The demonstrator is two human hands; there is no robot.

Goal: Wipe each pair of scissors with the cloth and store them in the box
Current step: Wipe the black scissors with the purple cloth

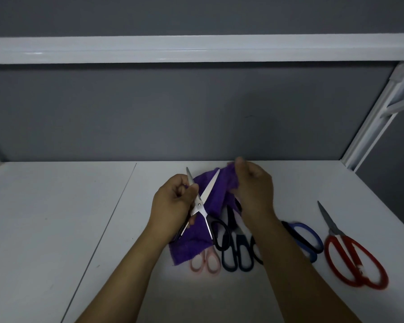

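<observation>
The scissors point(199, 204) you were working on sat in your L hand point(173, 203), held above the table point(56, 206), blades spread in a wide V w/ both tips pointing away from you. Your L fingers curled round the shanks just below the pivot, thumb up by the L blade. The R blade crossed in front of the purple cloth point(189, 249); whether they touched couldn't be told. You pinched the cloth's top corner btw thumb and fingers of your R hand point(254, 190), raised near the table's back edge, and its lower end lay on the table toward you. The pink pair point(205, 262) poked its handles out from under that lower edge, w/ the navy pair point(237, 255) just beside it on the R. A black loop point(221, 236) showed btw them; its pair couldn't be told. The blue pair point(306, 238) lay partly hidden behind your R forearm, and the red pair point(355, 259) lay farthest R, apart from the rest, tip pointing away. Behind the table stood a grey wall point(196, 113) w/ a white rail point(196, 50) across it.
</observation>
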